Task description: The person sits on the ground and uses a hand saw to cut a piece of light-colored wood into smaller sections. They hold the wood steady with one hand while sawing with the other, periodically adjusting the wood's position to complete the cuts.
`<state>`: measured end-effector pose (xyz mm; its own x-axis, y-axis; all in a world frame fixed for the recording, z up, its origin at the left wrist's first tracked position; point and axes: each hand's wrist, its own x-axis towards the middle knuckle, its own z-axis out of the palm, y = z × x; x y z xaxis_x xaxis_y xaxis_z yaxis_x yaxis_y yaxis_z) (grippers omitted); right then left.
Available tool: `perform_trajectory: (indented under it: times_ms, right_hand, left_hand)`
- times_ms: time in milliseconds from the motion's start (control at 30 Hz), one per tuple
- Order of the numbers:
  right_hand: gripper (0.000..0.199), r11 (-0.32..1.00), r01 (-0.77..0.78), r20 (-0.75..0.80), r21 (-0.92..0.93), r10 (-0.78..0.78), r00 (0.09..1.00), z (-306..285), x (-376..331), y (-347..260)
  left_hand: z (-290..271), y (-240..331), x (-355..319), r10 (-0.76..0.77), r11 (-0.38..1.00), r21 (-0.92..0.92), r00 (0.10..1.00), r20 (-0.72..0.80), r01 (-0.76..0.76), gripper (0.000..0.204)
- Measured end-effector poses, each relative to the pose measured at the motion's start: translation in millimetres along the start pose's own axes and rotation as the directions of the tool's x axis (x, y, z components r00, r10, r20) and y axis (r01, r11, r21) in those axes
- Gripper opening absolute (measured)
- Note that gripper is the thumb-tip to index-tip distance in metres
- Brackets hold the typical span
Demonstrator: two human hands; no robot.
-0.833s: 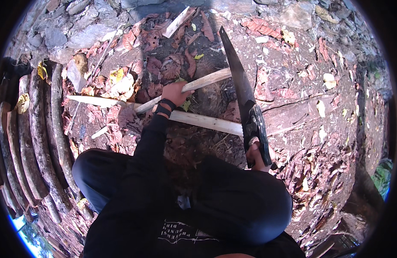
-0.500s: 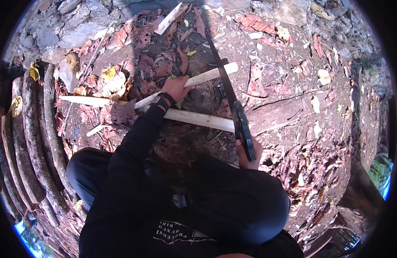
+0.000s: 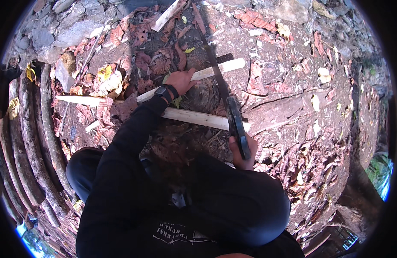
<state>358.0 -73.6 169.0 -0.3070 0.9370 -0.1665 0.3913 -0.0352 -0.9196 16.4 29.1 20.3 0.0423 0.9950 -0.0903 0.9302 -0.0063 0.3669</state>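
My left hand (image 3: pixel 181 81), with a watch on its wrist, is closed over a pale wooden strip (image 3: pixel 230 66) and holds it slantwise. The strip seems to rest on a round block of wood (image 3: pixel 203 91), partly in shadow. My right hand (image 3: pixel 243 151) grips the dark handle of a handsaw (image 3: pixel 219 81). Its long blade points away from me and crosses above the strip, to the right of my left hand. From this angle I cannot tell whether the teeth touch the wood. A second pale board (image 3: pixel 196 118) lies nearer to me and passes under the saw.
Another pale pointed piece (image 3: pixel 84 100) lies to the left, and an offcut (image 3: pixel 167 16) at the far side. Several poles (image 3: pixel 33 133) are lined up along the left. Dry leaves (image 3: pixel 255 21) litter the soil, with stones (image 3: pixel 76 32) at the back.
The strip in my left hand has shifted a little to the right. The handsaw and my right hand have moved slightly left and away from me.
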Motion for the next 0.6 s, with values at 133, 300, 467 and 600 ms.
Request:
perform_trajectory:
  times_ms: [133,300,467,600]
  right_hand:
    - [0.013,1.0,0.0,-0.019,0.019,0.001,1.0,0.4,1.9,10.7]
    - [0.016,0.998,-0.067,0.007,0.011,0.067,0.998,-0.9,5.0,9.4]
    - [0.017,0.993,-0.063,-0.006,0.095,0.064,0.998,0.4,4.4,7.5]
    - [0.015,1.0,0.003,-0.007,0.01,-0.003,1.0,-7.2,2.1,10.2]
  left_hand:
    - [-11.0,11.8,-3.3,-0.105,0.992,-0.062,0.994,0.034,0.107,0.062]
    - [-29.2,-0.8,-18.6,-0.259,0.956,-0.115,0.961,0.1,0.269,0.068]
    - [-17.5,-19.5,-25.3,-0.156,0.979,-0.113,0.981,0.119,0.169,0.061]
    - [-17.7,-13.1,-15.3,-0.136,0.979,-0.128,0.977,0.165,0.158,0.06]
